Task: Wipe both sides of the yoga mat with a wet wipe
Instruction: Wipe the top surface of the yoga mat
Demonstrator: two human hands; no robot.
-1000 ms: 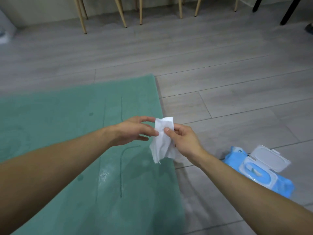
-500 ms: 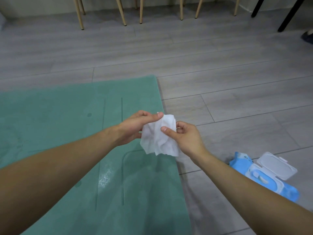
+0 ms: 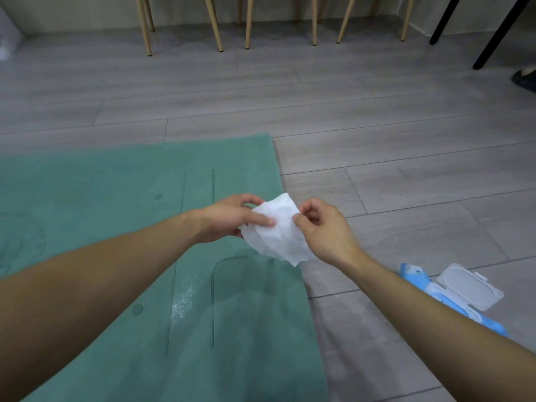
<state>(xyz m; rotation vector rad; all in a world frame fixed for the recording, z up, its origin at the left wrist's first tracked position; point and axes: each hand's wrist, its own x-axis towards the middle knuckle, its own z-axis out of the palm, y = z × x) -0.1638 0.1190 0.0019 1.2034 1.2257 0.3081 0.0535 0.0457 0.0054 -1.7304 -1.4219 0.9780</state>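
A green yoga mat (image 3: 116, 204) lies flat on the grey floor, filling the left and lower part of the view; a whitish smear shows on it near the middle. Above the mat's right edge I hold a white wet wipe (image 3: 278, 230) between both hands. My left hand (image 3: 229, 219) pinches its left side with thumb and fingers. My right hand (image 3: 322, 227) pinches its right edge with curled fingers. The wipe hangs partly spread, its lower corner pointing down.
A blue pack of wet wipes (image 3: 452, 297) with its white lid flipped open lies on the floor at the lower right. Wooden chair legs (image 3: 214, 21) stand along the back wall, black table legs (image 3: 499, 27) at the upper right, with a dark shoe beside them.
The wipe has been pulled wider between my hands, going from a hanging folded strip to a broader sheet. Both hands stay above the mat's right edge.
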